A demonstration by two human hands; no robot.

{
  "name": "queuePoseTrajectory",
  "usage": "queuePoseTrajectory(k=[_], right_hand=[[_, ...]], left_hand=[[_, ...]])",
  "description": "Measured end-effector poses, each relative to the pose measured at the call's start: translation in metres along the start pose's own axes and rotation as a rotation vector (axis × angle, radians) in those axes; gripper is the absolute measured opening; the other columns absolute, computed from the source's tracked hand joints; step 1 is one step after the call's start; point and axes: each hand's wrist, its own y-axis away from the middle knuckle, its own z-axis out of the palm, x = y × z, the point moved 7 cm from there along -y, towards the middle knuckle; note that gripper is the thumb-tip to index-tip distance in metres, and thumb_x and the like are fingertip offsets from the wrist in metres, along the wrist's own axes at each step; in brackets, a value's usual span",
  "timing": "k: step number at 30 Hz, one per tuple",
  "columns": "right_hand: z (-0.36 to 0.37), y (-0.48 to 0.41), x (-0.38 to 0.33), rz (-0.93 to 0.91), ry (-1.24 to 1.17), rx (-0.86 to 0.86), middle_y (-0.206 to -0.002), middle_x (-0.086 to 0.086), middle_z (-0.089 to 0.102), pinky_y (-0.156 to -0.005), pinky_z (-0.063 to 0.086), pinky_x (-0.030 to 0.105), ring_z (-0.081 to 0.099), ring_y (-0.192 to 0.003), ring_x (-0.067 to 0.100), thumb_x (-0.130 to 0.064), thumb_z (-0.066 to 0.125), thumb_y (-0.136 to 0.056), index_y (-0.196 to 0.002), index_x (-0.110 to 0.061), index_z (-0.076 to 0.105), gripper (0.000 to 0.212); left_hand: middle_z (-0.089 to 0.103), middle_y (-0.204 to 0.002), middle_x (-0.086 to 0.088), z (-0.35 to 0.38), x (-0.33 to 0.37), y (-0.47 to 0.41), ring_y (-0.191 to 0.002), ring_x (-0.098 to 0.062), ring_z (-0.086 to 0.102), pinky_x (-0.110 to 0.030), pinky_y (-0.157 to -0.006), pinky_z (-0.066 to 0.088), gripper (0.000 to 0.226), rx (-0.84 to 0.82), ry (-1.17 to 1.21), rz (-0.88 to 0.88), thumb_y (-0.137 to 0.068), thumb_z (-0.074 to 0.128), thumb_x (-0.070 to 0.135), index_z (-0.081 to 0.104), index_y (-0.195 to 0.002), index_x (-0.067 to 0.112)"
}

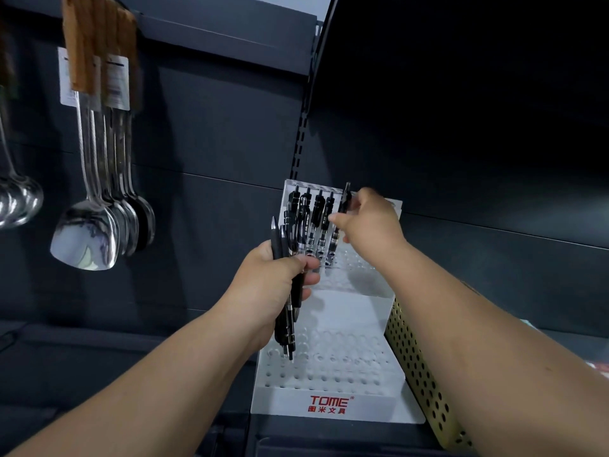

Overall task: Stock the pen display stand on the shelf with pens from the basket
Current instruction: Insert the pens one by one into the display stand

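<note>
1. The right hand (367, 222), arm stretched forward, pinches one black pen (344, 201) upright.
2. The left hand (275, 285), nearer the person, grips a bundle of pens (286, 319), tips down.
3. Beneath both hands stands the white pen display stand (329, 374).
4. A perforated basket (416, 357) sits under the right forearm, and spatulas (89, 232) hang left of the left hand, above the dark shelf (115, 357).

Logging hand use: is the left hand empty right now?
No, the left hand grips a bundle of black pens.
</note>
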Motion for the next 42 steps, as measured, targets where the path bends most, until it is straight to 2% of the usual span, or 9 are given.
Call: queuePoseTrajectory(k=[5,10,16,22,26,30,33,37,42], right_hand=[[0.008,0.006,0.012,0.049,0.073,-0.016,-0.078,0.004,0.064,-0.064,0.047,0.033,0.065,-0.076,0.027,-0.039,0.069,-0.087,-0.076,-0.019,0.047,0.031],[0.012,0.011,0.015,0.062,0.119,-0.077,-0.077,0.004,0.063,-0.064,0.046,0.031,0.06,-0.07,0.024,-0.035,0.071,-0.087,-0.08,-0.016,0.053,0.027],[-0.007,0.024,0.001,-0.027,-0.02,0.003,-0.077,0.0,0.066,-0.063,0.05,0.034,0.06,-0.066,0.023,-0.028,0.062,-0.091,-0.084,-0.011,0.061,0.019],[0.002,0.056,-0.024,0.103,-0.476,-0.325,-0.082,-0.003,0.063,-0.055,0.038,0.023,0.053,-0.051,0.006,-0.041,0.052,-0.098,-0.095,-0.016,0.064,0.027],[0.004,0.064,-0.024,0.11,-0.524,-0.448,-0.068,-0.008,0.064,-0.057,0.04,0.023,0.058,-0.051,0.002,-0.023,0.065,-0.092,-0.094,-0.019,0.061,0.006],[0.003,0.068,-0.021,0.105,-0.495,-0.473,-0.067,-0.006,0.065,-0.057,0.041,0.022,0.06,-0.06,0.006,-0.019,0.065,-0.092,-0.082,-0.02,0.056,0.013],[-0.008,0.063,-0.021,0.106,-0.51,-0.406,-0.082,0.0,0.069,-0.062,0.046,0.024,0.062,-0.071,0.012,-0.017,0.063,-0.093,-0.085,-0.018,0.058,0.009],[-0.038,0.042,-0.014,0.123,-0.637,-0.16,-0.087,0.005,0.066,-0.058,0.051,0.019,0.062,-0.071,0.012,-0.013,0.056,-0.097,-0.091,-0.013,0.06,0.007],[-0.059,0.024,-0.01,-0.018,-0.458,0.091,-0.092,0.005,0.065,-0.059,0.053,0.018,0.067,-0.074,0.011,-0.014,0.05,-0.1,-0.09,-0.016,0.058,0.012]], left_hand=[[0.074,-0.078,0.0,0.0,-0.002,-0.001,-0.066,-0.011,0.067,-0.026,-0.062,0.054,0.009,-0.007,0.016,0.003,-0.093,0.055,0.004,0.058,-0.091,0.011],[0.074,-0.081,-0.002,0.003,-0.002,0.0,-0.068,-0.013,0.067,-0.028,-0.063,0.054,0.008,-0.006,0.02,-0.003,-0.093,0.055,0.003,0.059,-0.092,0.011],[0.073,-0.082,-0.002,0.008,0.002,0.001,-0.067,-0.012,0.066,-0.026,-0.062,0.053,0.009,-0.013,0.013,0.006,-0.094,0.054,0.003,0.058,-0.092,0.011],[0.073,-0.074,0.002,0.018,0.008,0.004,-0.069,-0.013,0.064,-0.027,-0.064,0.051,0.013,-0.042,0.018,0.014,-0.094,0.053,0.003,0.059,-0.093,0.014],[0.071,-0.076,-0.001,0.019,0.009,0.005,-0.068,-0.014,0.065,-0.028,-0.065,0.051,0.014,-0.039,0.021,0.008,-0.094,0.053,0.003,0.059,-0.094,0.014],[0.069,-0.083,-0.006,0.021,0.007,0.007,-0.072,-0.015,0.067,-0.032,-0.07,0.053,0.014,-0.046,0.018,0.001,-0.095,0.053,0.004,0.061,-0.095,0.015],[0.069,-0.079,-0.004,0.021,0.008,0.008,-0.071,-0.018,0.067,-0.04,-0.078,0.053,0.016,-0.037,0.028,0.014,-0.096,0.051,0.003,0.061,-0.093,0.015],[0.07,-0.083,-0.004,0.015,0.006,0.004,-0.075,-0.02,0.067,-0.043,-0.086,0.052,0.014,-0.007,0.037,0.003,-0.097,0.049,0.004,0.059,-0.098,0.014],[0.071,-0.092,-0.009,0.01,0.001,0.001,-0.082,-0.022,0.068,-0.041,-0.084,0.055,0.01,0.013,0.061,-0.031,-0.097,0.05,0.007,0.058,-0.103,0.01]])
